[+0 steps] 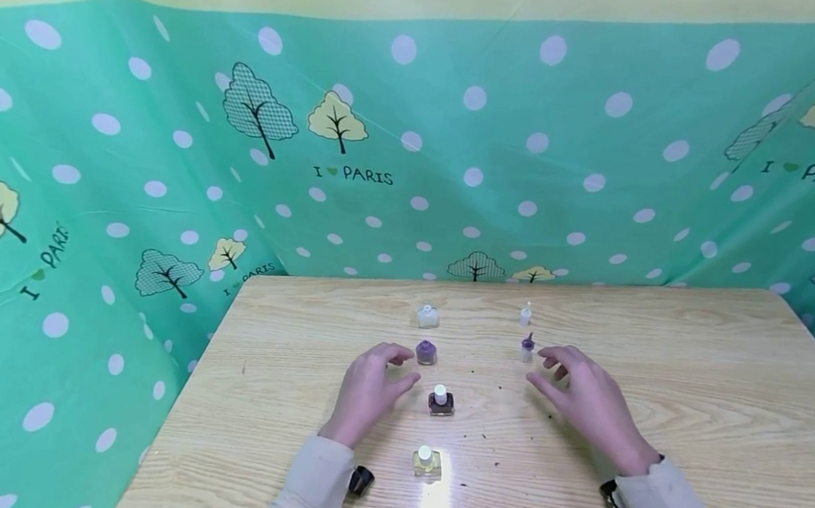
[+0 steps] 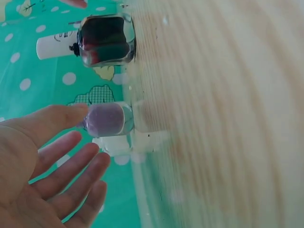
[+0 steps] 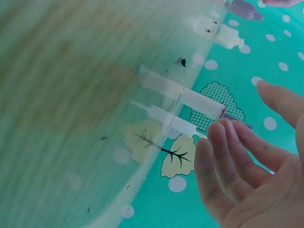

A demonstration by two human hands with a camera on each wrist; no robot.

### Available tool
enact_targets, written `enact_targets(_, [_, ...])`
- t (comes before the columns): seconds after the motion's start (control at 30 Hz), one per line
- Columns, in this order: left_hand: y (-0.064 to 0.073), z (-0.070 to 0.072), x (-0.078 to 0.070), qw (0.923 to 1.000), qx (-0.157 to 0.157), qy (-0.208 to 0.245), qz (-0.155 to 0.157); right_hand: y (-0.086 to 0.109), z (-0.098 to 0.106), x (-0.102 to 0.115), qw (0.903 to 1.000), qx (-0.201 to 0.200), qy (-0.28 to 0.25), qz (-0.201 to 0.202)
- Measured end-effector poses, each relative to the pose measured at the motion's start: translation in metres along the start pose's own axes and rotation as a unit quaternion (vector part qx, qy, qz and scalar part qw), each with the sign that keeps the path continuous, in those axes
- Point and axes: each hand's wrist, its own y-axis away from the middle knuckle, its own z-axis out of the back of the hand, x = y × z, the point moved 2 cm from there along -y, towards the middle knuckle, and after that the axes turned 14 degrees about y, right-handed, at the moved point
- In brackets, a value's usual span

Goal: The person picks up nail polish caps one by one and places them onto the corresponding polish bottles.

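My left hand is beside an uncapped purple nail polish bottle, fingers relaxed and holding nothing. In the left wrist view the thumb overlaps the neck of that bottle; I cannot tell whether it touches. My right hand hovers beside a white brush cap with a purple-coated brush, which stands brush up. Its fingers are loosely bent around nothing. Behind stand a second white brush cap with a pale brush and an uncapped whitish polish bottle.
Nearer the front stand a dark polish bottle and a yellowish one, both white-capped. A black cap-like object lies by the left sleeve. Dark specks dot the wooden table. Green patterned cloth hangs behind.
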Motion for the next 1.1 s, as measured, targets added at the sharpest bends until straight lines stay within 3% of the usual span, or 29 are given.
enact_targets(0.5, [-0.019,-0.005,0.008,0.9994,0.012,0.018,0.029,-0.018,-0.006,-0.008,0.9996,0.022,-0.018,-0.007])
enact_targets(1.1, [-0.031,-0.013,0.012,0.9979,0.042,0.026,0.041,-0.041,-0.018,-0.01,0.9954,0.062,-0.073,-0.002])
